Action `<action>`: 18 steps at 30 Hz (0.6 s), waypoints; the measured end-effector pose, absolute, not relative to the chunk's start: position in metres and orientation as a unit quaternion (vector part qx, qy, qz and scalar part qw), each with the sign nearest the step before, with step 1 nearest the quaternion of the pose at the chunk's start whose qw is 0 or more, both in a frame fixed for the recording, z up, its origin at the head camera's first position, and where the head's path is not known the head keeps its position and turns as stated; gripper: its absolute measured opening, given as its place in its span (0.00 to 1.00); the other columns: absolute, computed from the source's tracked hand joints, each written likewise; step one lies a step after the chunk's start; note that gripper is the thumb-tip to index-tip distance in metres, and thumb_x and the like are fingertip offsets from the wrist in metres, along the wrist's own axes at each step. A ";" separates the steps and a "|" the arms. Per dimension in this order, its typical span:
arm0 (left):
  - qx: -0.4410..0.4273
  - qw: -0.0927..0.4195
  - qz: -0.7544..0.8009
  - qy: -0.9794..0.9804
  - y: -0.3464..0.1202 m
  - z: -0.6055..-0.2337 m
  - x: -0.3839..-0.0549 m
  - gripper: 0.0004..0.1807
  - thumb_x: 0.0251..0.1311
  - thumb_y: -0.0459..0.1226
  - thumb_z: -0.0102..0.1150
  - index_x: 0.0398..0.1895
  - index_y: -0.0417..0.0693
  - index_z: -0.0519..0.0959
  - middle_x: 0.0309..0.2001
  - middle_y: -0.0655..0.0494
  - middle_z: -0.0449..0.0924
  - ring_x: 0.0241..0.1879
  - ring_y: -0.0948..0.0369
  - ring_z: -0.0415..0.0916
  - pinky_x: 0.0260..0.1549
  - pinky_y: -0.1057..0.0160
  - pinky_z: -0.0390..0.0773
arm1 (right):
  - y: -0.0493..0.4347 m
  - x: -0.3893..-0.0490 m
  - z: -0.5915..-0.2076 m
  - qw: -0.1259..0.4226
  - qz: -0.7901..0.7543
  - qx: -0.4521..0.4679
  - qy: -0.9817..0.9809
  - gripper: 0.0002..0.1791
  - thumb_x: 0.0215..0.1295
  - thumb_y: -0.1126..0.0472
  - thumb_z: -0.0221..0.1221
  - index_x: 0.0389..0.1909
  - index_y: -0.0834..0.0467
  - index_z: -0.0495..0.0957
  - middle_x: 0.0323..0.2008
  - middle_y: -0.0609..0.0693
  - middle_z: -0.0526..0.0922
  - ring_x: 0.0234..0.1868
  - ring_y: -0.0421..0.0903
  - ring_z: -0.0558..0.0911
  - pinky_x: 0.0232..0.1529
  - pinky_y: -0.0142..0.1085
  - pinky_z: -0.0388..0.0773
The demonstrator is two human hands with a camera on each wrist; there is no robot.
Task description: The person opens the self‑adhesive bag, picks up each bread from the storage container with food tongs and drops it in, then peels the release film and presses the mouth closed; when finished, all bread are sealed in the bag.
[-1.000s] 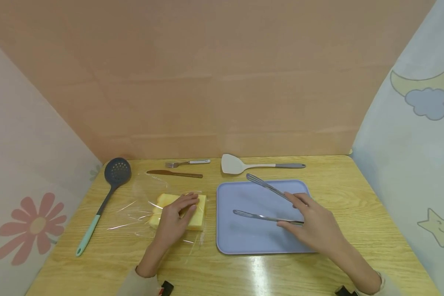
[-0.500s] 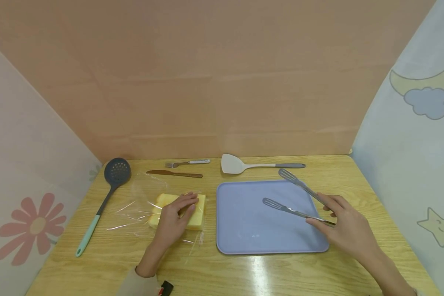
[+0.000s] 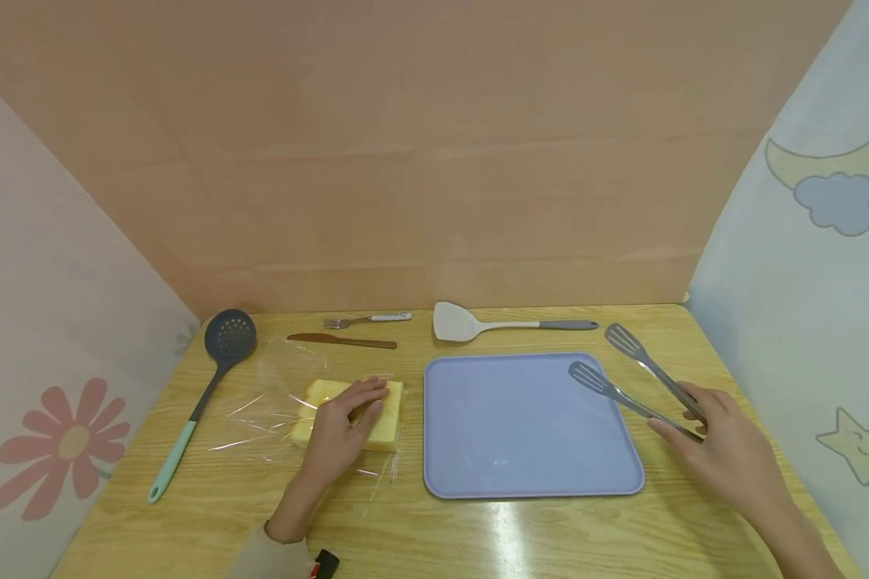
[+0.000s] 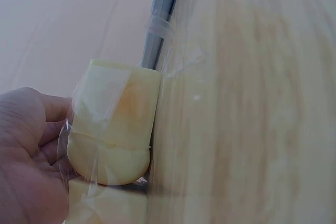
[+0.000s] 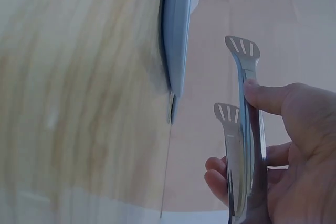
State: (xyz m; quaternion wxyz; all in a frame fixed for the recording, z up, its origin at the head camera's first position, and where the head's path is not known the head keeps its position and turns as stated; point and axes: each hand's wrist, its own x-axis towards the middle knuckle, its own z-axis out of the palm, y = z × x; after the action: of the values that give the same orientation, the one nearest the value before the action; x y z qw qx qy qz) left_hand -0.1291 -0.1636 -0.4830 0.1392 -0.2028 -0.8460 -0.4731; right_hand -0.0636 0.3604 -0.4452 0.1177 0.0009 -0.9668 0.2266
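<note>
My left hand [image 3: 342,434] rests on pale yellow sliced bread [image 3: 389,414] in a clear plastic bag [image 3: 261,414], left of the tray. Its fingers lie across the top with the thumb nearer me. The left wrist view shows the bread [image 4: 118,114] end-on, with wrap over it. At the right, my right hand [image 3: 731,450] holds metal tongs [image 3: 659,376], thumb on one arm and fingers on the other. Their slotted tips are spread apart with nothing between them. One tip overlaps the right part of the lavender tray [image 3: 529,426]; the other lies past its far right corner.
A dark skimmer [image 3: 230,338] with a mint handle lies at the left. Along the back are a fork [image 3: 369,318], a brown knife [image 3: 342,340] and a white spatula [image 3: 456,322] with a grey handle. Walls stand at the back and both sides.
The right hand has carried the tongs rightward, from over the middle of the tray to its right edge and beyond. The left hand and the bread have stayed in place.
</note>
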 end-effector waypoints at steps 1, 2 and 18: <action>-0.208 0.145 -0.473 -0.844 -0.165 -0.486 -0.130 0.10 0.76 0.29 0.68 0.54 0.34 0.90 0.62 0.40 0.88 0.68 0.39 0.82 0.76 0.47 0.71 | 0.363 -0.064 -0.446 0.117 0.224 -0.005 -0.967 0.41 0.69 0.49 0.78 0.68 0.74 0.75 0.53 0.73 0.81 0.42 0.69 0.88 0.35 0.63 0.84; -0.212 0.149 -0.474 -0.842 -0.165 -0.488 -0.131 0.10 0.76 0.30 0.68 0.54 0.35 0.91 0.62 0.40 0.89 0.68 0.39 0.83 0.76 0.51 0.71 | 0.365 -0.064 -0.447 0.118 0.223 -0.011 -0.968 0.41 0.68 0.49 0.78 0.67 0.74 0.75 0.52 0.74 0.81 0.42 0.69 0.88 0.35 0.64 0.83; -0.226 0.167 -0.480 -0.831 -0.166 -0.491 -0.133 0.10 0.77 0.31 0.67 0.54 0.34 0.90 0.61 0.39 0.89 0.67 0.40 0.84 0.76 0.61 0.70 | 0.403 -0.063 -0.450 0.004 0.218 -0.105 -0.970 0.47 0.75 0.38 0.70 0.60 0.82 0.71 0.36 0.64 0.83 0.36 0.62 0.83 0.26 0.44 0.74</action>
State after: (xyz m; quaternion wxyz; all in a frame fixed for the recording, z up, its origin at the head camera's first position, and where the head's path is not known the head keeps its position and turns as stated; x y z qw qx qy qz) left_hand -0.1329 -0.1661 -0.4913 0.1669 -0.2263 -0.8312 -0.4796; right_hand -0.0625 0.4027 -0.4502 0.0037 -0.1050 -0.9702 0.2183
